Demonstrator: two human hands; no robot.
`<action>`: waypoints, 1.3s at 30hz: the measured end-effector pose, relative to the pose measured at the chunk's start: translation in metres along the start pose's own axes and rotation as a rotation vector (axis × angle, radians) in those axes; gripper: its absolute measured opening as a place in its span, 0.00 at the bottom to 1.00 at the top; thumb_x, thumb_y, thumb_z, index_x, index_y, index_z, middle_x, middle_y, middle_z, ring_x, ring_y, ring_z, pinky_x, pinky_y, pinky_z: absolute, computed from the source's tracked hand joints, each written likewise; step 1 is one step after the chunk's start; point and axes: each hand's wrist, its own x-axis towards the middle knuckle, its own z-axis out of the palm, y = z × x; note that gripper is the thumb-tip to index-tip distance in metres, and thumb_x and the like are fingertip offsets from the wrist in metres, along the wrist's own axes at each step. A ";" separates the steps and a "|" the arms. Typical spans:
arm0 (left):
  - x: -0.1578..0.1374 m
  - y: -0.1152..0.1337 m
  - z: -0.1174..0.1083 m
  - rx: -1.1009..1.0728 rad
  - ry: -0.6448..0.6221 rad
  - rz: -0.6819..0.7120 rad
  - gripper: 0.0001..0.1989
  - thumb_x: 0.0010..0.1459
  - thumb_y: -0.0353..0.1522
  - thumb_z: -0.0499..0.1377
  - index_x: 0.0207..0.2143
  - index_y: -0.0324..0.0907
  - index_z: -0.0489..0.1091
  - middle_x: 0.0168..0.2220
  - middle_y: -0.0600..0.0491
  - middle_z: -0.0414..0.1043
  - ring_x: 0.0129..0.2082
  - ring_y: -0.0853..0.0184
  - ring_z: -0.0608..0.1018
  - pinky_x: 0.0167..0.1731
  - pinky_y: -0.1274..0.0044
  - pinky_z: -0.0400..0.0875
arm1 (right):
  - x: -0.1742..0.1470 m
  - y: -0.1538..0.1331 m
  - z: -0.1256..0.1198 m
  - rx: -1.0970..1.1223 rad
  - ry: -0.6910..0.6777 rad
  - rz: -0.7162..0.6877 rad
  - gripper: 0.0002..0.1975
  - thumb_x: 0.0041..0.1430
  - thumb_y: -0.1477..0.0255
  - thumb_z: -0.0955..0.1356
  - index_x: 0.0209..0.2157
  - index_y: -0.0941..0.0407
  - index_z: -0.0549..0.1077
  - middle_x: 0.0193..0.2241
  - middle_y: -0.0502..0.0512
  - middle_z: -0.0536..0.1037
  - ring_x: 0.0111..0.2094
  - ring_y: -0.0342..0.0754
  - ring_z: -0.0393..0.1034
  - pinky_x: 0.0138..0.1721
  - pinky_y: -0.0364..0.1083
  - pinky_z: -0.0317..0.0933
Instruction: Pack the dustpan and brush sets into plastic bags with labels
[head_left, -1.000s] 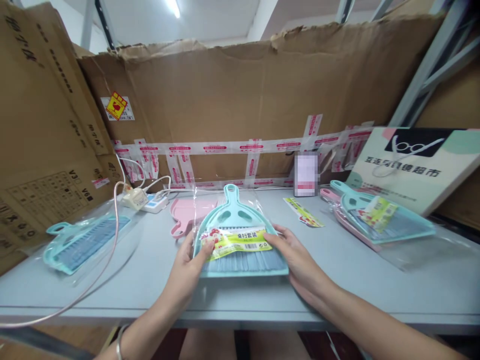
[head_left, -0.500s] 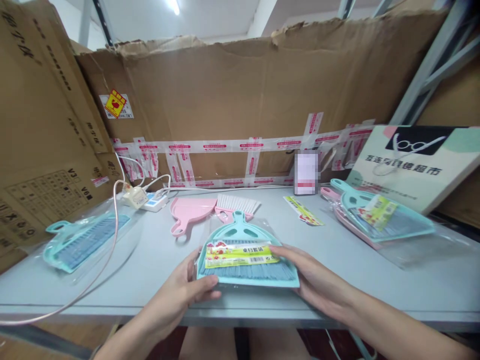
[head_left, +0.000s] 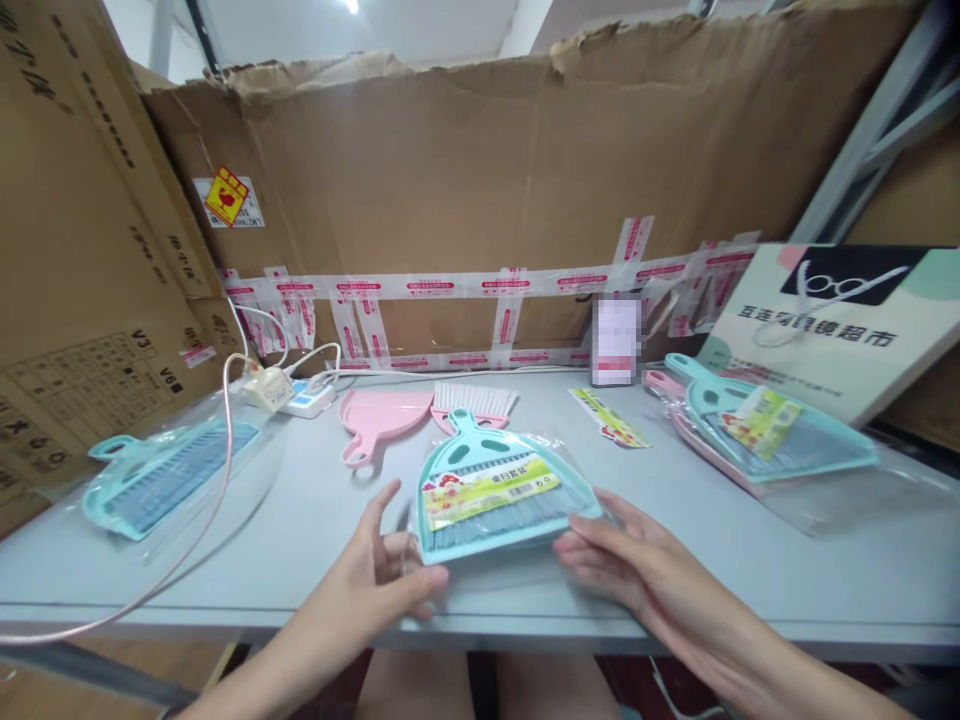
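Observation:
A light-blue dustpan and brush set (head_left: 487,535) in a clear plastic bag, with a yellow-green label (head_left: 491,490) across it, is tilted in front of me, its right side higher. My right hand (head_left: 619,545) pinches its lower right corner, thumb on top and fingers underneath. At the lower left corner is my left hand (head_left: 390,565), fingers apart and index finger raised; the fingers are beside the bag's edge. Just behind the set lie a pink dustpan (head_left: 386,415) and a pink brush with white bristles (head_left: 472,405), unwrapped.
Another bagged blue set (head_left: 172,480) lies left, near a power strip (head_left: 307,398) and a trailing cable (head_left: 225,470). To the right are stacked bagged sets (head_left: 810,445), a loose label (head_left: 609,418), a phone (head_left: 615,340) and a white box (head_left: 825,330). Cardboard (head_left: 450,180) walls the back.
The blue set has turned and tilted, its right side rising. My left fingers have spread from its corner. My right hand has shifted from the side to the lower right corner.

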 end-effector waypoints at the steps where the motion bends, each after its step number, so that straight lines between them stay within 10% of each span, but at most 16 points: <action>1: -0.002 -0.005 -0.004 0.152 0.007 0.095 0.48 0.46 0.37 0.63 0.62 0.45 0.37 0.32 0.51 0.70 0.31 0.66 0.74 0.32 0.73 0.72 | 0.000 -0.001 -0.001 -0.018 -0.003 -0.002 0.42 0.46 0.74 0.72 0.58 0.61 0.47 0.24 0.55 0.78 0.25 0.45 0.74 0.28 0.39 0.70; 5: -0.011 -0.018 -0.015 0.793 0.117 0.513 0.44 0.43 0.38 0.65 0.60 0.52 0.47 0.50 0.44 0.63 0.48 0.55 0.69 0.45 0.64 0.68 | -0.005 -0.005 -0.003 -0.106 -0.040 0.001 0.46 0.45 0.68 0.73 0.60 0.58 0.45 0.23 0.54 0.78 0.25 0.46 0.74 0.28 0.41 0.69; 10: -0.006 -0.025 -0.013 1.131 -0.038 0.830 0.36 0.49 0.35 0.62 0.60 0.50 0.52 0.57 0.46 0.60 0.56 0.54 0.63 0.52 0.63 0.62 | -0.008 -0.002 -0.022 -0.367 -0.117 -0.120 0.45 0.49 0.60 0.68 0.62 0.55 0.39 0.25 0.52 0.76 0.24 0.46 0.71 0.30 0.46 0.69; 17: 0.001 -0.038 -0.014 1.183 0.110 1.039 0.20 0.55 0.28 0.57 0.51 0.52 0.66 0.49 0.52 0.71 0.50 0.61 0.72 0.54 0.66 0.60 | 0.000 0.021 -0.071 -1.318 0.026 -1.312 0.39 0.37 0.60 0.74 0.54 0.48 0.63 0.41 0.59 0.71 0.43 0.55 0.67 0.41 0.51 0.65; 19: -0.001 -0.037 -0.013 1.183 0.157 1.101 0.21 0.54 0.26 0.58 0.50 0.51 0.66 0.47 0.52 0.73 0.48 0.62 0.74 0.54 0.66 0.59 | 0.002 0.022 -0.069 -1.441 -0.046 -1.456 0.30 0.44 0.64 0.72 0.51 0.49 0.66 0.46 0.61 0.71 0.47 0.56 0.66 0.45 0.52 0.63; 25: -0.003 -0.033 -0.009 0.964 0.350 1.089 0.20 0.50 0.21 0.58 0.43 0.48 0.72 0.38 0.54 0.78 0.40 0.62 0.78 0.54 0.66 0.58 | 0.005 0.015 -0.048 -1.324 -0.273 -1.213 0.06 0.54 0.70 0.66 0.34 0.52 0.73 0.43 0.57 0.75 0.43 0.52 0.70 0.43 0.51 0.65; 35: 0.001 -0.034 0.019 0.653 0.684 0.615 0.10 0.55 0.34 0.54 0.21 0.44 0.62 0.36 0.50 0.71 0.39 0.62 0.72 0.41 0.70 0.64 | 0.013 0.031 -0.021 -1.195 0.142 -1.003 0.12 0.58 0.67 0.61 0.21 0.54 0.61 0.36 0.58 0.69 0.41 0.52 0.65 0.39 0.51 0.62; 39: 0.001 -0.034 0.019 0.728 0.609 0.485 0.12 0.57 0.37 0.51 0.22 0.43 0.58 0.29 0.53 0.68 0.32 0.64 0.71 0.33 0.73 0.63 | 0.018 0.036 -0.023 -1.229 0.226 -0.926 0.10 0.58 0.66 0.59 0.25 0.54 0.61 0.32 0.57 0.69 0.36 0.51 0.66 0.37 0.52 0.62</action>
